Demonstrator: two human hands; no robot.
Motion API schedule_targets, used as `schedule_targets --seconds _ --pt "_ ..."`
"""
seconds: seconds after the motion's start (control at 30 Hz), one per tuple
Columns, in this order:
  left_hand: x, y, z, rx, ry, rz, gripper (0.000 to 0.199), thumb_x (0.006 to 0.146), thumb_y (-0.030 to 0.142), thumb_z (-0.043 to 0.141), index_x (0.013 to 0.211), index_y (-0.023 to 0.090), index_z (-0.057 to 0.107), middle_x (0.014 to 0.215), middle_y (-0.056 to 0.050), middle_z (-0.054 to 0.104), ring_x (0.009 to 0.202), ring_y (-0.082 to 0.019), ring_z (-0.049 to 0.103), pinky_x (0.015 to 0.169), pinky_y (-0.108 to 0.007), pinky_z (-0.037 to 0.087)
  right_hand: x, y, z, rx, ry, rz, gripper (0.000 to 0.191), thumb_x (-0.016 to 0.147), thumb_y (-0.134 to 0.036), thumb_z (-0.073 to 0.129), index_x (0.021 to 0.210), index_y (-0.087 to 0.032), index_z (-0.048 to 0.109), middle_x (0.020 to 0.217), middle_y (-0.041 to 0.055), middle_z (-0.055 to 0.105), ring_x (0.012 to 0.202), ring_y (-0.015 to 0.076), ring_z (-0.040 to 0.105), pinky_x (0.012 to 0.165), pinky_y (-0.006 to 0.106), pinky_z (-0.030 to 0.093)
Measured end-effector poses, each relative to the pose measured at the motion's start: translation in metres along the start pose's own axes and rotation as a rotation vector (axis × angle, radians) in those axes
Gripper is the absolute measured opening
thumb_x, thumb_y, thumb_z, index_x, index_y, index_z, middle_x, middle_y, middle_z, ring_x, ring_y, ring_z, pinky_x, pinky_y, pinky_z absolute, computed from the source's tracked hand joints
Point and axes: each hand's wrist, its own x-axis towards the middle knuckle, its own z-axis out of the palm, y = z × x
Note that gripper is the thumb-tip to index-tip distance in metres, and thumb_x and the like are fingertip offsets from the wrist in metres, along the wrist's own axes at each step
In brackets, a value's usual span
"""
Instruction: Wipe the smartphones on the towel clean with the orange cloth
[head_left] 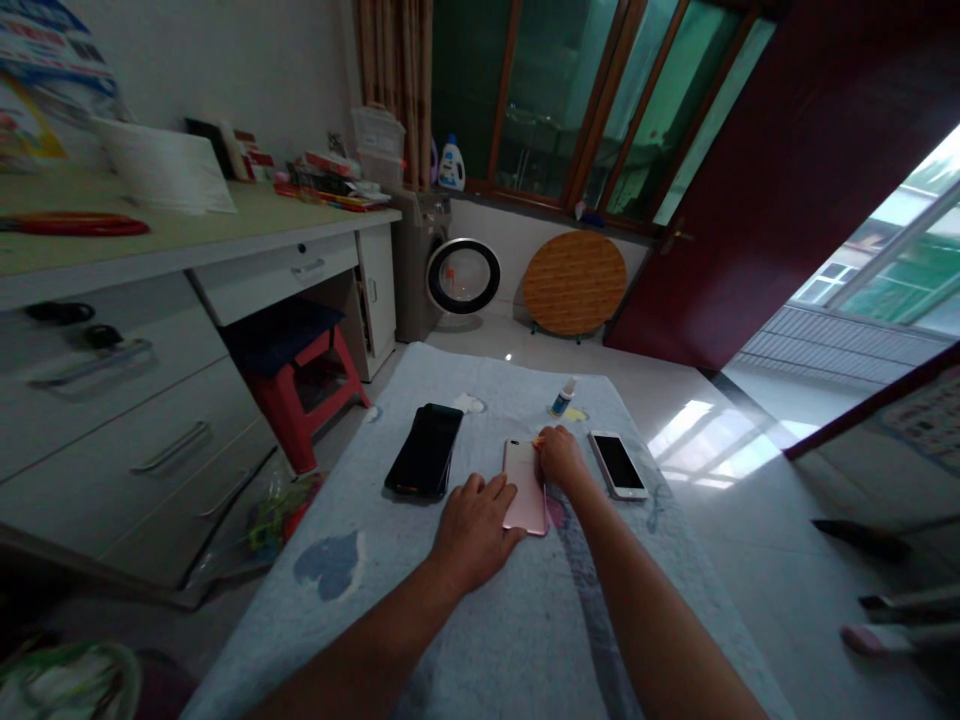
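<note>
A pink smartphone [526,490] lies face down on the cloth-covered table, its camera end pointing away from me. My left hand [476,525] grips its lower left side, fingertips on the edge and back, with the thumb by the bottom end. At the upper right corner, my right hand [561,458] is closed in a pinch on a small orange piece [538,443], mostly hidden by the fingers. To the left, black smartphones [425,450] lie stacked, screen up. A white smartphone [619,465] with a dark screen lies right of my right hand. Beyond it stands a small spray bottle [563,398].
The table's pale blue patterned cloth [510,620] hangs over its edges. On the left are a drawer desk [277,250] and a red stool [319,380]. Further back are a washing machine with its round door [463,276] open, a round wooden tabletop [575,283] and a dark red door [720,200].
</note>
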Motion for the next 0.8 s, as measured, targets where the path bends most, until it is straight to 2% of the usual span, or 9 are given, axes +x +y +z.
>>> schedule_targets --seconds 0.13,0.33,0.5,0.67,0.8 --pt "0.000 -0.001 0.001 0.000 0.014 0.010 0.048 0.083 0.049 0.063 0.124 0.027 0.053 0.137 -0.003 0.052 0.111 -0.030 0.046 0.087 -0.044 0.042 0.003 -0.002 -0.004 -0.011 -0.011 0.025 0.028 0.094 -0.018 0.040 0.104 -0.008 0.065 0.102 0.0184 0.063 0.092 0.0211 0.060 0.077 0.029 0.040" --pt "0.001 -0.005 0.003 0.003 0.014 0.047 0.049 0.083 0.048 0.063 0.126 0.027 0.052 0.138 -0.002 0.052 0.111 -0.030 0.046 0.086 -0.044 0.043 0.017 -0.024 -0.014 0.005 -0.057 -0.139 0.028 0.094 -0.019 0.042 0.101 -0.012 0.068 0.102 0.0155 0.064 0.093 0.0202 0.060 0.080 0.028 0.040" --pt "0.001 -0.004 0.001 -0.013 0.009 0.038 0.049 0.083 0.048 0.063 0.126 0.027 0.052 0.132 -0.003 0.055 0.109 -0.029 0.047 0.088 -0.044 0.042 0.023 -0.040 -0.013 0.036 -0.048 -0.189 0.030 0.095 -0.020 0.041 0.108 -0.016 0.067 0.109 0.0138 0.062 0.094 0.0200 0.059 0.081 0.028 0.041" --pt "0.000 -0.002 0.000 -0.014 0.005 0.013 0.049 0.083 0.050 0.062 0.125 0.026 0.052 0.134 -0.005 0.054 0.111 -0.030 0.046 0.087 -0.043 0.042 0.015 -0.020 -0.011 0.060 -0.041 -0.137 0.028 0.093 -0.018 0.043 0.106 -0.014 0.068 0.107 0.0144 0.064 0.096 0.0199 0.059 0.085 0.028 0.039" --pt "0.001 -0.002 -0.001 -0.024 -0.001 0.023 0.049 0.084 0.049 0.061 0.126 0.026 0.052 0.135 -0.005 0.053 0.112 -0.030 0.046 0.088 -0.043 0.042 0.004 -0.003 -0.010 0.092 -0.021 -0.044 0.028 0.091 -0.015 0.045 0.107 -0.013 0.068 0.104 0.0133 0.067 0.094 0.0181 0.061 0.081 0.025 0.040"
